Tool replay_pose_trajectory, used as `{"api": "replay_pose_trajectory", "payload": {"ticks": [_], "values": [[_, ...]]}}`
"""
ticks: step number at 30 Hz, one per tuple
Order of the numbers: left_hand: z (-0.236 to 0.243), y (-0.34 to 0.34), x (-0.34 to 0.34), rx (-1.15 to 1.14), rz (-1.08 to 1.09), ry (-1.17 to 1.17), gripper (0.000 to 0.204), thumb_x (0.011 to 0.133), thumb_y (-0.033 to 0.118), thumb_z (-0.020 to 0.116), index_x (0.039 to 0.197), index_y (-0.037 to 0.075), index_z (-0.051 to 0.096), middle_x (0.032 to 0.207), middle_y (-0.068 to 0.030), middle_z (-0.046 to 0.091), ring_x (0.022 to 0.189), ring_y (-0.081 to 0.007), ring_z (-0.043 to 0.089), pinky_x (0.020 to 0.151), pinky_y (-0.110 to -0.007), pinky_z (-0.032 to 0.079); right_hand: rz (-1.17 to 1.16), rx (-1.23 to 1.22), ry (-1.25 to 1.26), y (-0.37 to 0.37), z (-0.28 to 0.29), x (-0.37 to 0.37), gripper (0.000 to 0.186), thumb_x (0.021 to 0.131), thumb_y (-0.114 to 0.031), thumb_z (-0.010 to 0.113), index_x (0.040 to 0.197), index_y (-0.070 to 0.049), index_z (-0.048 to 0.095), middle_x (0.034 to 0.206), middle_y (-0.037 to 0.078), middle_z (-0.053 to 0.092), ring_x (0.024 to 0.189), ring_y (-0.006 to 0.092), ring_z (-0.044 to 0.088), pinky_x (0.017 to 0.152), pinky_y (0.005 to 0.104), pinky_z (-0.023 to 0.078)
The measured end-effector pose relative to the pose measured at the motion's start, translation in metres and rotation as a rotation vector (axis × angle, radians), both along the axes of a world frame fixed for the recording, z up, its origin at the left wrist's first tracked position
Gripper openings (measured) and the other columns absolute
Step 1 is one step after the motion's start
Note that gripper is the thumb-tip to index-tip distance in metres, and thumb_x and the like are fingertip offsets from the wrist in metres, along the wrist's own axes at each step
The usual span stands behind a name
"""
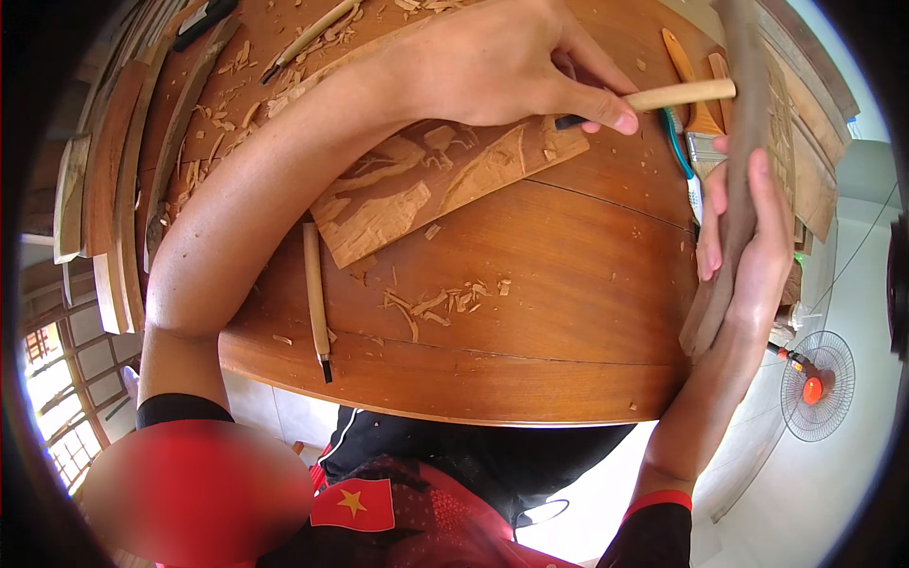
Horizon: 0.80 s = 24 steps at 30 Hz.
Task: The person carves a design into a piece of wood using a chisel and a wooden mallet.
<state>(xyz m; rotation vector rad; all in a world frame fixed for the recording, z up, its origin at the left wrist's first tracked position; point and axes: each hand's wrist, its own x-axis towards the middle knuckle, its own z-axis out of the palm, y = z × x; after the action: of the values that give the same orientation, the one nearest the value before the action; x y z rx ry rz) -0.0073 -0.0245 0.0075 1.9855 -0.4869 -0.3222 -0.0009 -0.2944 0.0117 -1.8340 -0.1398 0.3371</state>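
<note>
My left hand is closed around a carving chisel with a pale wooden handle and dark blade, above a carved wooden board with raised relief shapes. My right hand grips a long grey-brown wooden bar held roughly upright in the picture at the table's right, close to the chisel's handle end; whether they touch I cannot tell. A second chisel lies left of the board, another farther back. An orange-handled brush and a teal-handled tool lie right of the board.
The wooden table holds scattered shavings. Long timber strips are stacked at the left, more boards at the right. A standing fan is beyond the table's right edge, a barred window at lower left.
</note>
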Motion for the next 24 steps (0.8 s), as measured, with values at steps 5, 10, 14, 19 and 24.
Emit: {"api": "replay_pose_trajectory", "payload": {"ticks": [5,10,14,19,24], "values": [[-0.005,0.001,0.001,0.102,0.032,-0.159,0.038,0.100,0.035,0.072,0.121,0.004,0.076,0.090,-0.0151,0.079,0.069,-0.0166,0.074,0.067,-0.034,0.059,-0.083,0.054,0.009,0.004,-0.001,-0.002,0.051,0.110,-0.045,0.045,0.124,0.003,0.057,0.076,0.002,0.049,0.039,0.0094,0.038,0.036,0.0268,0.032],[0.012,0.006,-0.004,0.012,-0.012,-0.011,0.041,0.100,0.037,0.071,0.121,0.002,0.075,0.089,-0.0149,0.079,0.067,-0.0166,0.074,0.064,-0.034,0.059,-0.152,0.234,-0.054,-0.005,-0.007,0.004,0.053,0.108,-0.048,0.049,0.124,0.002,0.058,0.074,0.002,0.051,0.039,0.0092,0.038,0.035,0.0268,0.032],[0.019,0.006,-0.009,0.030,-0.026,-0.003,0.042,0.101,0.037,0.070,0.123,0.001,0.074,0.088,-0.0150,0.079,0.067,-0.0163,0.074,0.064,-0.034,0.059,-0.080,0.016,0.012,0.005,-0.002,-0.001,0.054,0.107,-0.050,0.050,0.124,0.001,0.057,0.074,0.001,0.050,0.039,0.0087,0.037,0.036,0.0261,0.032],[0.016,0.009,-0.006,0.005,-0.044,0.022,0.044,0.102,0.039,0.068,0.125,0.001,0.073,0.090,-0.0158,0.079,0.070,-0.0178,0.075,0.067,-0.034,0.060,-0.034,-0.048,0.059,-0.004,-0.003,-0.001,0.052,0.107,-0.047,0.051,0.121,0.001,0.061,0.074,0.001,0.052,0.040,0.0086,0.041,0.036,0.0258,0.032],[0.008,0.009,-0.003,0.088,0.001,-0.087,0.044,0.101,0.040,0.069,0.122,0.002,0.075,0.093,-0.0156,0.079,0.077,-0.0182,0.075,0.071,-0.034,0.059,-0.125,0.116,0.004,-0.003,-0.003,0.001,0.051,0.108,-0.046,0.050,0.124,0.002,0.059,0.076,0.001,0.051,0.041,0.0082,0.040,0.037,0.0252,0.033]]}}
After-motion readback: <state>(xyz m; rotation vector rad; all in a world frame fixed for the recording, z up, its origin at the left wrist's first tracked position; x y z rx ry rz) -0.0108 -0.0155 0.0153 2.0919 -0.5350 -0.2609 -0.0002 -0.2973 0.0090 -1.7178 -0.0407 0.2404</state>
